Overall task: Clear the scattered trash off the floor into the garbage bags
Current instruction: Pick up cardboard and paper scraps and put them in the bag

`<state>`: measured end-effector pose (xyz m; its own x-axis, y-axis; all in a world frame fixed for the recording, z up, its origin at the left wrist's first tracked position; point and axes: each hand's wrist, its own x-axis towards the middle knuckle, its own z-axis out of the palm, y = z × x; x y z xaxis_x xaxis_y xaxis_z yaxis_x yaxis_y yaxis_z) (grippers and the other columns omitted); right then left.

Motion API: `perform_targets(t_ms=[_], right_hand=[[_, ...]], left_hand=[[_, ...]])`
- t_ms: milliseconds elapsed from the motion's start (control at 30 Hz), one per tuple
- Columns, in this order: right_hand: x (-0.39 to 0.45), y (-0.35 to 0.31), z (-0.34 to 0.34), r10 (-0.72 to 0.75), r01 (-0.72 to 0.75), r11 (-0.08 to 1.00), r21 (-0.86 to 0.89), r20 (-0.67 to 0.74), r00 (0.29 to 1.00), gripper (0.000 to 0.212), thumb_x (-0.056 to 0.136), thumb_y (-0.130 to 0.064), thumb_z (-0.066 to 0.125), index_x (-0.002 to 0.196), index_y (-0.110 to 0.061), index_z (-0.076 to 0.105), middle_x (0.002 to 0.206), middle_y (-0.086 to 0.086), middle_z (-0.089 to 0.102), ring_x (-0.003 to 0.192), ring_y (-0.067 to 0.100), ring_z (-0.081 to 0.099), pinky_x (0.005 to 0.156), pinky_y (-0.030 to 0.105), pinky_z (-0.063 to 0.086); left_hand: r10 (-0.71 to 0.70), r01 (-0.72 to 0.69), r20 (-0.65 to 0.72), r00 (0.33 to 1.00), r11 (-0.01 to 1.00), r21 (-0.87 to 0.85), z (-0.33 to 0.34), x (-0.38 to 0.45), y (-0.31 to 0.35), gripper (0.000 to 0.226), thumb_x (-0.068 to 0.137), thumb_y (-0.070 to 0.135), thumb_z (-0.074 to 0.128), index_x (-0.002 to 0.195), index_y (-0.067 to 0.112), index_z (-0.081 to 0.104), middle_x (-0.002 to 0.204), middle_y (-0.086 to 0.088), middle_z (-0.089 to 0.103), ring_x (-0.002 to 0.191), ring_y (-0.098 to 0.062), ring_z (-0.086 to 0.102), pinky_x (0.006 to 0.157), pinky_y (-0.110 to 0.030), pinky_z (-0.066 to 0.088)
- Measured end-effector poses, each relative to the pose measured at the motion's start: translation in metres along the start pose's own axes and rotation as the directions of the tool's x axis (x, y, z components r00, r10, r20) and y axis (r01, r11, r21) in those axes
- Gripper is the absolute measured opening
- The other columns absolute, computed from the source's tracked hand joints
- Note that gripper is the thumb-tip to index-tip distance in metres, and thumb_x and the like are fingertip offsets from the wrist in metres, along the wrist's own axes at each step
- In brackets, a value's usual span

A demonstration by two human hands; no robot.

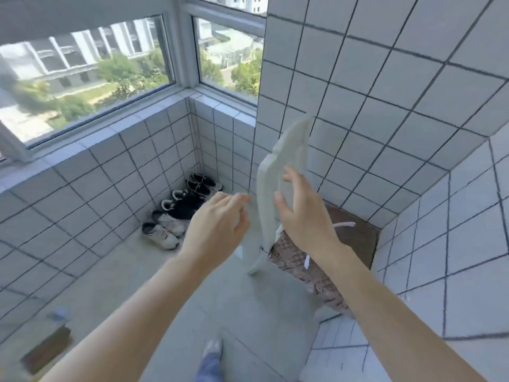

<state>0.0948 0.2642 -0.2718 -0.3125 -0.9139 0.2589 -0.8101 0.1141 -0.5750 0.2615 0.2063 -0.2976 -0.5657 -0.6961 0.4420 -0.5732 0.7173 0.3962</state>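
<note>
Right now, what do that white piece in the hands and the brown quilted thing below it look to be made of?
The white piece looks like molded foam or pulp packing: matte, stiff, with a raised rim; blur leaves it open. The right hand touches it, fingers straight. The brown quilted thing looks like padded fabric with stitched diamonds and a slight sheen.

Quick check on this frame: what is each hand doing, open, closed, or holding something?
Left hand: open, fingers loosely curved, holding nothing visible.
Right hand: fingers fairly straight against the white foam piece; an actual grip cannot be told.
</note>
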Motion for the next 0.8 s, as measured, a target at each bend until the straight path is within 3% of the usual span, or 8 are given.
perform_targets(t_ms=[100, 167, 300, 400, 467, 600, 700, 800], right_hand=[[-0.039, -0.011, 0.035, -0.025, 0.015, 0.996, 0.089, 0.108, 0.994, 0.047, 0.097, -0.025, 0.048, 0.141, -0.013, 0.036, 0.134, 0.001, 0.052, 0.123, 0.016, 0.046, 0.088, 0.014, 0.027], [-0.063, -0.017, 0.059, -0.049, 0.027, 0.994, 0.108, 0.200, 0.979, 0.047, 0.097, -0.024, 0.048, 0.141, -0.012, 0.037, 0.133, 0.002, 0.052, 0.122, 0.017, 0.048, 0.086, 0.012, 0.025], [-0.107, -0.037, 0.101, -0.094, 0.043, 0.989, 0.143, 0.369, 0.925, 0.047, 0.097, -0.024, 0.047, 0.141, -0.013, 0.036, 0.129, -0.001, 0.053, 0.121, 0.015, 0.047, 0.088, 0.013, 0.027], [-0.133, -0.063, 0.130, -0.137, 0.068, 0.985, 0.158, 0.481, 0.866, 0.044, 0.096, -0.022, 0.048, 0.139, -0.014, 0.038, 0.125, -0.003, 0.054, 0.118, 0.014, 0.048, 0.087, 0.017, 0.031], [-0.148, -0.084, 0.152, -0.183, 0.112, 0.980, 0.162, 0.536, 0.824, 0.041, 0.095, -0.020, 0.050, 0.135, -0.013, 0.042, 0.123, -0.001, 0.056, 0.114, 0.018, 0.051, 0.084, 0.020, 0.033], [-0.184, -0.131, 0.196, -0.285, 0.230, 0.958, 0.171, 0.656, 0.699, 0.041, 0.096, -0.022, 0.048, 0.136, -0.015, 0.041, 0.124, -0.004, 0.055, 0.116, 0.016, 0.048, 0.087, 0.023, 0.035], [-0.214, -0.170, 0.228, -0.344, 0.312, 0.932, 0.184, 0.720, 0.603, 0.041, 0.097, -0.023, 0.046, 0.138, -0.016, 0.040, 0.126, -0.005, 0.053, 0.117, 0.014, 0.047, 0.081, 0.020, 0.033], [-0.248, -0.209, 0.259, -0.375, 0.359, 0.911, 0.202, 0.766, 0.522, 0.042, 0.098, -0.023, 0.046, 0.138, -0.014, 0.040, 0.126, -0.003, 0.054, 0.117, 0.016, 0.049, 0.082, 0.019, 0.033]], left_hand=[[-0.192, 0.192, -0.015, 0.981, 0.981, 0.014, 0.001, -0.073, -0.004, 0.019, 0.089, 0.014, 0.057, 0.105, 0.013, 0.065, 0.094, 0.003, 0.071, 0.095, -0.016, 0.060, 0.072, -0.024, 0.046], [-0.368, 0.368, -0.023, 0.929, 0.930, 0.001, -0.002, -0.121, -0.007, 0.020, 0.090, 0.015, 0.057, 0.108, 0.017, 0.065, 0.092, 0.005, 0.068, 0.094, -0.013, 0.058, 0.069, -0.022, 0.042], [-0.624, 0.622, -0.040, 0.780, 0.781, -0.055, -0.015, -0.213, -0.021, 0.023, 0.090, 0.015, 0.056, 0.111, 0.016, 0.064, 0.085, 0.002, 0.065, 0.083, -0.017, 0.059, 0.066, -0.026, 0.043], [-0.780, 0.775, -0.069, 0.621, 0.625, -0.089, -0.028, -0.276, -0.031, 0.021, 0.089, 0.009, 0.058, 0.109, 0.013, 0.065, 0.084, -0.001, 0.065, 0.078, -0.019, 0.059, 0.064, -0.028, 0.040], [-0.851, 0.843, -0.087, 0.518, 0.526, -0.118, -0.037, -0.317, -0.038, 0.022, 0.088, 0.006, 0.059, 0.108, 0.014, 0.065, 0.084, 0.001, 0.064, 0.079, -0.017, 0.059, 0.066, -0.026, 0.038], [-0.942, 0.924, -0.110, 0.318, 0.334, -0.184, -0.061, -0.394, -0.047, 0.023, 0.087, 0.009, 0.059, 0.107, 0.019, 0.064, 0.081, 0.002, 0.062, 0.077, -0.016, 0.061, 0.067, -0.031, 0.047], [-0.972, 0.951, -0.106, 0.209, 0.227, -0.208, -0.080, -0.450, -0.047, 0.024, 0.088, 0.012, 0.057, 0.109, 0.023, 0.063, 0.084, 0.003, 0.063, 0.075, -0.010, 0.058, 0.065, -0.027, 0.047], [-0.992, 0.964, -0.071, 0.107, 0.121, -0.236, -0.100, -0.504, -0.050, 0.024, 0.090, 0.014, 0.054, 0.112, 0.022, 0.062, 0.088, 0.003, 0.064, 0.080, -0.012, 0.059, 0.069, -0.032, 0.049]])
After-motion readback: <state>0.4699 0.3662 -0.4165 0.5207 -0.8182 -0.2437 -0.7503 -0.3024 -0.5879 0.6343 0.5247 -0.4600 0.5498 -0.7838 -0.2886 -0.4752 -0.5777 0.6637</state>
